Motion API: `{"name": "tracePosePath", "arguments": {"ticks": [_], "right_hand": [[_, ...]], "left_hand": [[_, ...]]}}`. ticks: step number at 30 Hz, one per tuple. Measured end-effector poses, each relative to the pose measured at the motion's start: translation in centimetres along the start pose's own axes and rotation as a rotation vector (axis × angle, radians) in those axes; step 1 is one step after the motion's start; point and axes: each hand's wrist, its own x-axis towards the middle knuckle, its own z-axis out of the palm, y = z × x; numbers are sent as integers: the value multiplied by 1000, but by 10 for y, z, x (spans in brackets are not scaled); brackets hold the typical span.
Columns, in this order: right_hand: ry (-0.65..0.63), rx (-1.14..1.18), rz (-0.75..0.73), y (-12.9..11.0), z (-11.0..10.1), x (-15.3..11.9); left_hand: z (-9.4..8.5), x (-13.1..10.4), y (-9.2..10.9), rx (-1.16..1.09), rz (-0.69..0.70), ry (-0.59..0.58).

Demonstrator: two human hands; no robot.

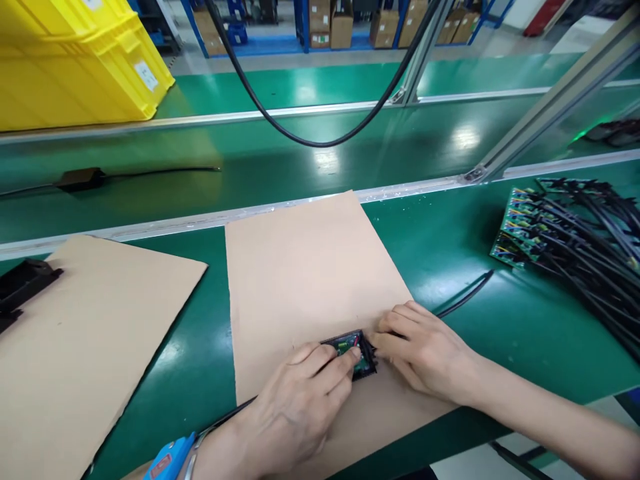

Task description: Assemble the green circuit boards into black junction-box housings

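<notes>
One black housing (367, 361), in the head view I have here, lies on the middle cardboard sheet (310, 267), toward the sheet's near edge, with a green circuit board (343, 347) inside it. The left hand (300, 400) is half closed over it and has hold of it, a fingertip down on the board. The right hand (425, 350) is at the housing's right end, fingers curled and tips drawn together; I can't tell what is between them. A black cable (465, 295) shows past that hand, out over the green worktop (425, 247). By the worktop's right edge sits a heap of cabled boards (575, 233); toward its left edge, another cardboard sheet (120, 320) carries a black casing (25, 283)
</notes>
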Motion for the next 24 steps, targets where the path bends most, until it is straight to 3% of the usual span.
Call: {"name": "tracePosePath", "arguments": {"ticks": [4,11,24], "right_hand": [[136,-72,-100,3,7,-6],[232,-214,-249,0,4,-7],[45,-313,-385,1,-5,3]], "left_hand": [[0,-1,0,31,10,12],[-7,2,6,56,-21,-60],[-10,7,3,18,-8,-103]]}}
